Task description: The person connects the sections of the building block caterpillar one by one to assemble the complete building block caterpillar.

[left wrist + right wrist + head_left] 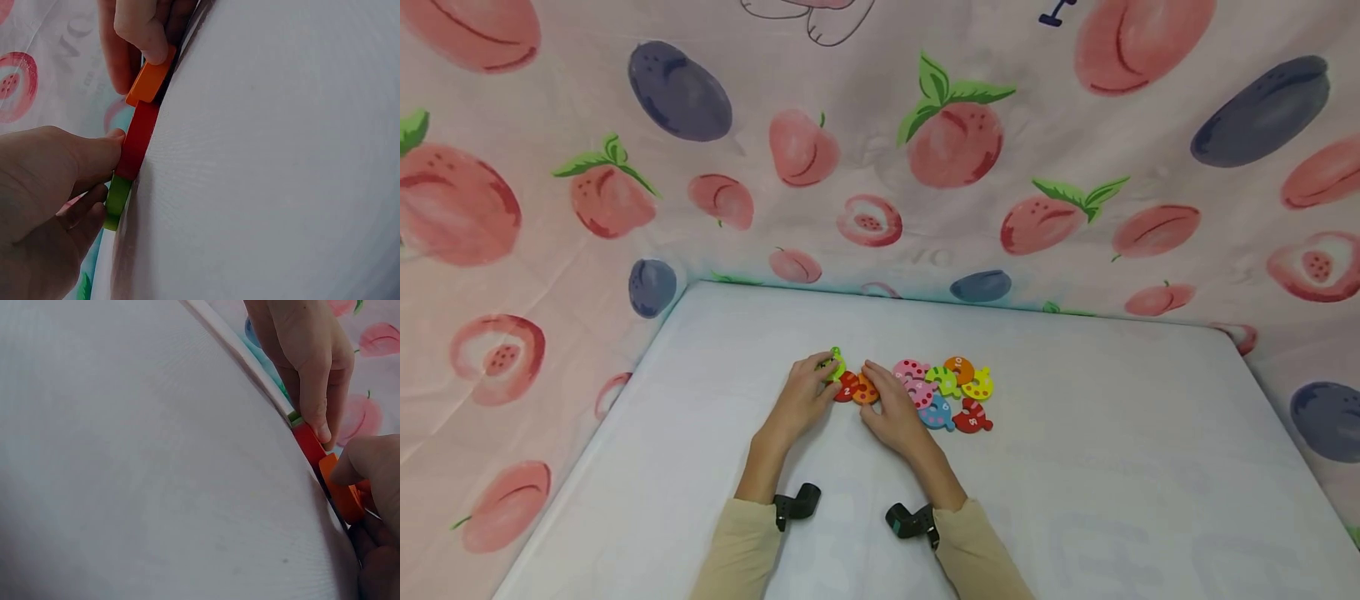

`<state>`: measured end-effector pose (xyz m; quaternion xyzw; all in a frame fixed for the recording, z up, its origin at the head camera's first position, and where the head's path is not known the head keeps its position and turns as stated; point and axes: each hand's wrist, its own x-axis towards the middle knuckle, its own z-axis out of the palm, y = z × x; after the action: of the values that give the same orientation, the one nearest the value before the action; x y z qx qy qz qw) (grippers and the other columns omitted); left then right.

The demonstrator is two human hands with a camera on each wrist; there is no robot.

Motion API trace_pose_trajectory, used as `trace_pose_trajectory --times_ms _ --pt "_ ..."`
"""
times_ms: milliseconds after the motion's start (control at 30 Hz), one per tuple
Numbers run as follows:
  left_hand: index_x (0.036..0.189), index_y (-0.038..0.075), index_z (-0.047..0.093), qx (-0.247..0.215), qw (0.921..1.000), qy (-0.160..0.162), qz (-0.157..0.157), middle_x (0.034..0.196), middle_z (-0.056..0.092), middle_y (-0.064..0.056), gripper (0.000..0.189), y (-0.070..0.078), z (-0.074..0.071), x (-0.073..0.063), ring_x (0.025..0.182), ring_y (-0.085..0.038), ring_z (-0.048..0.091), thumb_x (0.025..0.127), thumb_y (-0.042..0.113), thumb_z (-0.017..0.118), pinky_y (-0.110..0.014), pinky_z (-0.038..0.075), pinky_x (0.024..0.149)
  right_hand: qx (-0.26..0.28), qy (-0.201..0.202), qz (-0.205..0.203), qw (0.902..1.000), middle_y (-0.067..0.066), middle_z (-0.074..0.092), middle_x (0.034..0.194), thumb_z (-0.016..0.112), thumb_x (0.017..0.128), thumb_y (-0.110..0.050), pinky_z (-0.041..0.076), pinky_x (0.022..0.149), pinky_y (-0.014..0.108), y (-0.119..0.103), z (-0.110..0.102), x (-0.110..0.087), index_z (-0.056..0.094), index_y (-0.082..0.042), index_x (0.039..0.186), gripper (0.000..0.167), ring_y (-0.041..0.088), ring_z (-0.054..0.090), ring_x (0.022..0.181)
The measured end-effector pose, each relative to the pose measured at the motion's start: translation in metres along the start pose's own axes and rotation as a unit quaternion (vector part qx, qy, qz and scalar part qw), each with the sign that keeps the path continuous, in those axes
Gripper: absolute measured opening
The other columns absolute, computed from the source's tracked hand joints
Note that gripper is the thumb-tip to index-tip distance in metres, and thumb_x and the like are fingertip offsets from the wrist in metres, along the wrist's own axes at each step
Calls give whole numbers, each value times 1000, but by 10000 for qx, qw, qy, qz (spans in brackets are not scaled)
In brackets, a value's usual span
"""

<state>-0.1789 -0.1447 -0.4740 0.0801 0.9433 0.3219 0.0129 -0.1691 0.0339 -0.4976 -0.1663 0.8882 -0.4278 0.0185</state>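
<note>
Three flat puzzle pieces form a joined row between the hands: a green piece, a red piece marked 2, and a dotted orange piece. My left hand holds the left end, its thumb on the red piece and its fingers against the green piece. Pinched between thumb and fingers of my right hand is the orange piece. Its edge sits slightly raised against the red piece in the right wrist view.
Right of my right hand lies a cluster of loose pieces: pink, pale green, orange, yellow, blue and red. A white cloth covers the table. Fruit-patterned fabric rises behind it.
</note>
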Motion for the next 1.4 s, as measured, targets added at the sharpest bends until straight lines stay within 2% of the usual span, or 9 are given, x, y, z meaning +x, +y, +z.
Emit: trace_pose_trajectory --times_ms 600,767,967,1133,1267,1400 --pt "134 1 56 49 9999 44 78 148 46 -12 44 1 0 -1 137 -32 39 94 17 63 -48 38 113 215 223 44 9995 9 44 151 62 92 -19 36 114 48 0 -1 -2 48 -6 142 53 28 42 141" --pt "133 1 58 302 9994 155 34 147 48 -12 42 4 3 -2 136 -32 41 94 17 63 -45 41 112 298 322 106 9990 7 46 150 61 93 -18 38 113 46 1 0 -4 49 -8 141 51 25 43 140" --pt "132 -1 58 615 9974 358 119 146 48 -14 44 11 8 -2 136 -33 43 95 21 63 -44 41 111 242 863 -20 9960 5 53 143 60 92 -13 45 108 43 -2 -2 -10 55 -8 136 44 23 50 134" --pt "131 -4 57 723 9965 401 87 145 48 -17 51 16 12 -2 136 -33 42 94 29 64 -44 40 112 -38 1469 -138 9891 5 58 136 64 90 -11 44 109 44 0 -11 -23 58 -8 132 42 23 53 128" --pt "134 -3 54 685 9970 327 -125 148 45 -16 60 19 13 -3 139 -31 40 91 37 66 -43 41 112 -283 1981 163 9796 7 58 132 71 84 -10 47 106 45 10 -23 -37 57 -10 130 48 24 51 125" --pt "137 -3 51 650 9971 253 -291 150 42 -16 71 23 15 -4 139 -31 38 88 44 68 -43 42 110 -456 2160 476 9742 11 54 133 75 81 -17 48 101 49 22 -36 -51 55 -8 130 55 28 45 126"
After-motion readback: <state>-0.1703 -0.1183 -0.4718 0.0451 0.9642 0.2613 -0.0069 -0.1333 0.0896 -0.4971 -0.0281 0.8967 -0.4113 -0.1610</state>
